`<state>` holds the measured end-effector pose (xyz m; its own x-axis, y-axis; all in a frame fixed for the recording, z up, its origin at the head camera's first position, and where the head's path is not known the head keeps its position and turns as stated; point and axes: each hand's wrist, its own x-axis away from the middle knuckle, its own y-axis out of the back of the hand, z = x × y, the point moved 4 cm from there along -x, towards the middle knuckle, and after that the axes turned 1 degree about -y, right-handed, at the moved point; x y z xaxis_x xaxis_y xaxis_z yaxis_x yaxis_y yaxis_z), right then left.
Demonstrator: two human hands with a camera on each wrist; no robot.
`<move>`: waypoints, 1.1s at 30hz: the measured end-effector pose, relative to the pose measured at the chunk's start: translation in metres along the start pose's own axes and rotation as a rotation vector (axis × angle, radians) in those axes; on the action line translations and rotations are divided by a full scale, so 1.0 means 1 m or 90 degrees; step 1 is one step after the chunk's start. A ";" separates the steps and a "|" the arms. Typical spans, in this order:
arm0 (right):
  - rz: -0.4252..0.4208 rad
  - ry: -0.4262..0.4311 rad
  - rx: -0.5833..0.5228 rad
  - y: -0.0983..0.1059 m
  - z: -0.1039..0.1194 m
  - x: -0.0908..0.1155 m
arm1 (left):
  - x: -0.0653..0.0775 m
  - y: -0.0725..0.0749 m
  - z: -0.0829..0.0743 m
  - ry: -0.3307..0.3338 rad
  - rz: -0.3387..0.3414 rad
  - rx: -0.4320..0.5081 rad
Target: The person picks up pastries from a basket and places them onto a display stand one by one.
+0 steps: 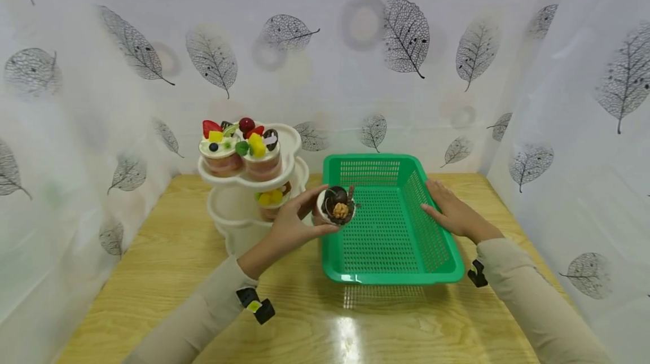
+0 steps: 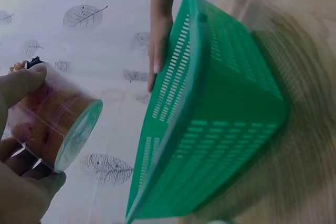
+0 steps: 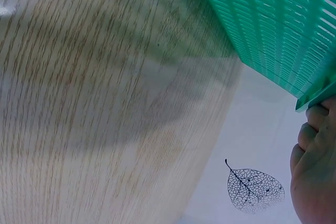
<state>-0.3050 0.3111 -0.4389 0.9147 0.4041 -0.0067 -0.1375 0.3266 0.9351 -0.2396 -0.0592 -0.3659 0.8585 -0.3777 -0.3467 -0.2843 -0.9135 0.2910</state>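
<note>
My left hand [image 1: 297, 214] holds a clear dessert cup [image 2: 55, 121] between thumb and fingers, tilted above the left rim of a green plastic basket [image 1: 393, 278]. Dark chocolate pieces, a walnut and white cream top the cup; reddish-brown layers show through its side. My right hand [image 1: 459, 214] rests on the basket's right rim, fingers fairly straight and thumb over the inner side. Left of the basket stands a cream tiered stand [image 1: 223, 209]. On its top tier sit two fruit-topped dessert cups [image 1: 222, 155], and another dessert cup [image 1: 271, 200] is partly hidden on the tier below.
The basket and stand rest on a light wooden table [image 1: 167, 273]. Behind and along both sides hangs a white curtain [image 1: 325, 82] printed with grey leaves. Each sleeve has a dark band [image 1: 255, 305] near the wrist.
</note>
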 end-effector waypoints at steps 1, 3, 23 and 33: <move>-0.001 0.002 -0.001 0.000 0.000 0.000 | 0.004 0.004 0.001 0.002 0.004 0.006; -0.004 0.004 -0.001 -0.001 0.000 0.000 | 0.013 0.014 0.003 0.003 0.006 0.015; -0.001 0.001 -0.006 0.001 0.002 0.001 | 0.079 0.103 0.007 0.081 -0.099 -0.081; 0.000 -0.002 -0.016 0.001 0.001 0.001 | 0.091 0.132 0.012 0.137 -0.128 -0.116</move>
<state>-0.3035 0.3106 -0.4375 0.9157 0.4018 -0.0057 -0.1471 0.3482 0.9258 -0.2039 -0.2156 -0.3694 0.9654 -0.1352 -0.2230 -0.0366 -0.9168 0.3976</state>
